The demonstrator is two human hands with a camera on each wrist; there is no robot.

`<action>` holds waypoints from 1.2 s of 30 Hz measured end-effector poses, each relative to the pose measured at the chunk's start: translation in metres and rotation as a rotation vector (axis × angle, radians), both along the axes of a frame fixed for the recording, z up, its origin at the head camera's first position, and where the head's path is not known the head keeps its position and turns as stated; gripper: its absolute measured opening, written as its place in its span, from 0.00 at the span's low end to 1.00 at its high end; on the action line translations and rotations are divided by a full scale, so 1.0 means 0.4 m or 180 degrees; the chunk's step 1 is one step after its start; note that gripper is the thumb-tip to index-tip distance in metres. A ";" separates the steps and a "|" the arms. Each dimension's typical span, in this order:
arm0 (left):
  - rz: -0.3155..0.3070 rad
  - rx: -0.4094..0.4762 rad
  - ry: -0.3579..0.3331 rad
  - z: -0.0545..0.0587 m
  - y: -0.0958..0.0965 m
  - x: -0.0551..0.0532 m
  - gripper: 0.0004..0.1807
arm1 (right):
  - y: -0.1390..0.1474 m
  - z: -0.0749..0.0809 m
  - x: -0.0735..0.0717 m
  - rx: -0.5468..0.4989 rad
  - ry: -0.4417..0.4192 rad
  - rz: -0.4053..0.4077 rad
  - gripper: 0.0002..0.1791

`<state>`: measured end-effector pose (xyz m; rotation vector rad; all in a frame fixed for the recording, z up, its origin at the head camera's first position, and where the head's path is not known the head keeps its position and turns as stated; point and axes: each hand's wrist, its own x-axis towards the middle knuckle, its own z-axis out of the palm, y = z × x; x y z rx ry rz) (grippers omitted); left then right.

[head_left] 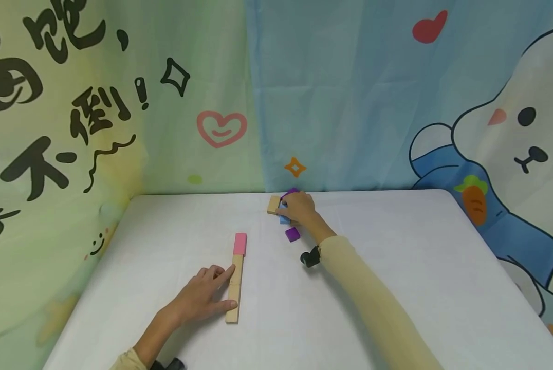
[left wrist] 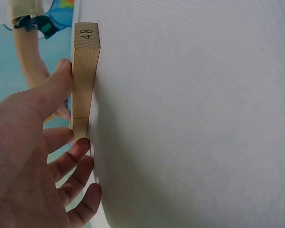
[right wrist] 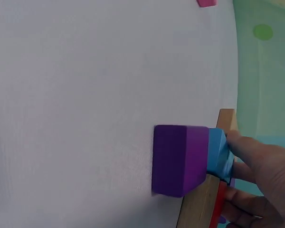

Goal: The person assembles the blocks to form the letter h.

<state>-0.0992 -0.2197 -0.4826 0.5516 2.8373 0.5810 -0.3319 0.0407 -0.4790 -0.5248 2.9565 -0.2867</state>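
Observation:
A row of flat blocks lies end to end on the white table [head_left: 397,288]: a pink block [head_left: 240,243] at the far end, then natural wood blocks [head_left: 234,290]. My left hand [head_left: 207,295] rests beside the row, index finger and thumb touching its side. In the left wrist view the thumb [left wrist: 57,88] presses a wood block marked 48 [left wrist: 85,71]. My right hand [head_left: 298,208] reaches to a small pile at the table's far edge and grips a blue block [right wrist: 217,152]. That block sits beside a purple block [right wrist: 178,159] and on a wood block [right wrist: 199,204].
A second purple block [head_left: 292,234] lies loose just in front of the pile. A natural block [head_left: 273,204] sticks out to the left of my right hand. A printed cloth backdrop [head_left: 332,103] hangs right behind the table's far edge. A red piece [right wrist: 218,206] shows under my right fingers.

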 end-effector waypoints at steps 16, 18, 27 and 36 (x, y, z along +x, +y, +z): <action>0.0010 -0.0069 0.0000 0.001 -0.001 0.001 0.45 | 0.001 0.025 0.028 -0.1204 -0.0090 -0.0148 0.19; 0.0010 -0.0076 0.0010 0.000 -0.001 -0.001 0.45 | -0.001 0.024 0.028 -0.1394 -0.0062 -0.0083 0.20; -0.0037 -0.0037 0.0097 0.000 -0.001 -0.001 0.45 | -0.042 -0.009 0.044 -0.1647 -0.0084 0.0707 0.16; -0.0008 -0.0063 0.0088 -0.003 -0.002 -0.002 0.45 | -0.120 -0.032 0.075 -0.1780 -0.0200 0.0938 0.17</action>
